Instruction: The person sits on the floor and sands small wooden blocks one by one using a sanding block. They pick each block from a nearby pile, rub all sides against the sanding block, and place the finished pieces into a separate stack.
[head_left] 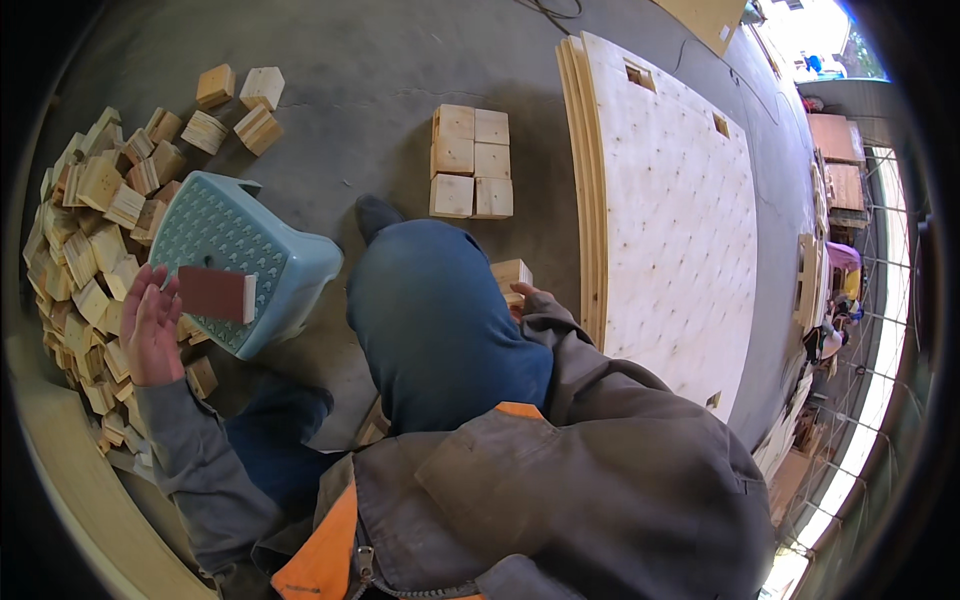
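A light blue plastic stool with a studded top stands at my left. On it lies a block with a red-brown face and a pale layered edge. My left hand is raised beside the stool near this block, fingers stretched out and holding nothing. Past my right knee, my right hand grips a pale wooden block low by the floor. The knee hides part of that block and some of the fingers. Farther ahead, several pale wooden blocks sit together in two neat columns on the floor.
A large heap of loose wooden blocks fills the left side, with a few strays beyond the stool. To the right lies a stack of large plywood sheets with small cut-outs. A wire mesh runs along the far right.
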